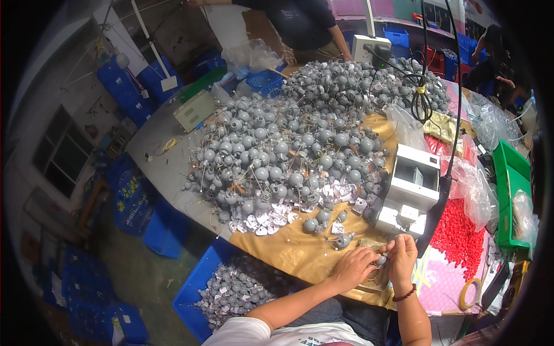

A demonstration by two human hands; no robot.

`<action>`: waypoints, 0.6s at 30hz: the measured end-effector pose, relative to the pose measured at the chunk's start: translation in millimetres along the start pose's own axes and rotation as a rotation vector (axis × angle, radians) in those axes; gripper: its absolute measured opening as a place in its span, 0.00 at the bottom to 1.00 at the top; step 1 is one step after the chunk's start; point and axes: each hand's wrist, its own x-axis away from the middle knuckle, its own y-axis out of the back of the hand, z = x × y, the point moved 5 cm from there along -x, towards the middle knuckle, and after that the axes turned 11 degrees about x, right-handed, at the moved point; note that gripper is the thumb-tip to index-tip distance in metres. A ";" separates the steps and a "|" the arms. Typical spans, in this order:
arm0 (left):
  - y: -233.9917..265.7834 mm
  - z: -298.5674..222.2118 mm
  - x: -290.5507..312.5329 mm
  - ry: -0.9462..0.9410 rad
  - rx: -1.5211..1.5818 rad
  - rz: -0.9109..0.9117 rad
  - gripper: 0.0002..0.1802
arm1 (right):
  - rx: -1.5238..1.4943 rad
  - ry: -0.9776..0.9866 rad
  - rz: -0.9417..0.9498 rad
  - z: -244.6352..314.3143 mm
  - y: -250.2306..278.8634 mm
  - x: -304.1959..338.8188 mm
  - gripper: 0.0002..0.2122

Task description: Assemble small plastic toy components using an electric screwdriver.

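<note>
At the table's near edge my left hand (353,269) is closed, its fingertips at a small grey ball-shaped part (381,260). My right hand (403,255), a beaded bracelet at its wrist, is pinched just right of the same part; what lies between its fingertips is too small to make out. Under the hands is a small brown work block (374,281). A few grey ball-shaped parts (343,240) with thin wires lie just beyond my left hand. Close behind my right hand stands a white and grey boxy device (408,190).
A large heap of grey ball-shaped parts (259,147) covers the table, with white flat pieces (262,222) along its front. Red small parts (459,239) and a green tray (512,190) are at right. A blue bin (193,294) stands below left. A cable (460,86) hangs beside the device. Another person (297,26) stands across.
</note>
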 end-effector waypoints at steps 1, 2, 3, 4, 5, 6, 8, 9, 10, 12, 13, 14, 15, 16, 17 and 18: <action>-0.3 0.0 0.2 0.002 0.004 0.005 0.17 | -0.034 -0.003 -0.001 -1.4 -0.9 -0.4 0.07; -0.7 0.2 0.4 0.004 0.002 0.004 0.17 | -0.061 0.003 -0.003 -2.3 -2.2 -0.9 0.07; -1.3 0.6 0.6 0.005 0.001 0.003 0.17 | -0.080 0.004 0.005 -3.3 -2.7 -1.6 0.07; -1.6 1.2 1.1 0.007 -0.002 0.001 0.18 | -0.098 0.005 0.012 -4.6 -3.4 -2.2 0.07; -2.0 1.9 1.7 0.008 0.001 0.001 0.18 | -0.109 0.001 0.029 -5.2 -3.7 -2.7 0.07; -2.3 2.5 2.2 0.009 0.004 0.001 0.18 | -0.098 -0.010 0.038 -4.4 -4.1 -1.6 0.07; -2.8 4.8 3.0 0.010 0.003 -0.002 0.18 | -0.048 -0.047 0.041 3.8 -7.2 4.2 0.08; -2.7 5.2 3.3 0.007 -0.004 -0.006 0.18 | 0.007 -0.048 0.053 4.3 -6.9 6.1 0.08; -2.6 4.2 3.0 0.000 -0.014 -0.013 0.18 | 0.060 -0.044 0.067 6.5 -6.6 8.3 0.09; -2.1 3.9 2.6 0.006 -0.014 -0.007 0.18 | 0.195 0.009 0.124 2.3 1.3 13.7 0.09; -2.1 3.6 3.0 0.012 -0.014 -0.003 0.18 | 0.259 0.037 0.151 0.9 3.3 15.7 0.09; -2.7 3.7 3.4 0.006 -0.015 -0.002 0.18 | 0.316 0.067 0.178 0.2 3.3 16.5 0.08; -3.9 4.3 3.8 0.000 -0.015 -0.001 0.18 | 0.319 0.078 0.169 -0.7 3.1 16.8 0.07; -3.6 4.4 3.4 -0.006 -0.019 0.002 0.18 | 0.320 0.088 0.159 -0.4 1.6 17.1 0.06; -3.3 4.1 2.9 0.003 -0.025 0.005 0.18 | 0.322 0.098 0.149 -0.2 0.4 17.9 0.05; -3.0 3.0 2.1 0.011 -0.031 0.009 0.18 | 0.313 0.109 0.136 -1.8 0.4 17.4 0.05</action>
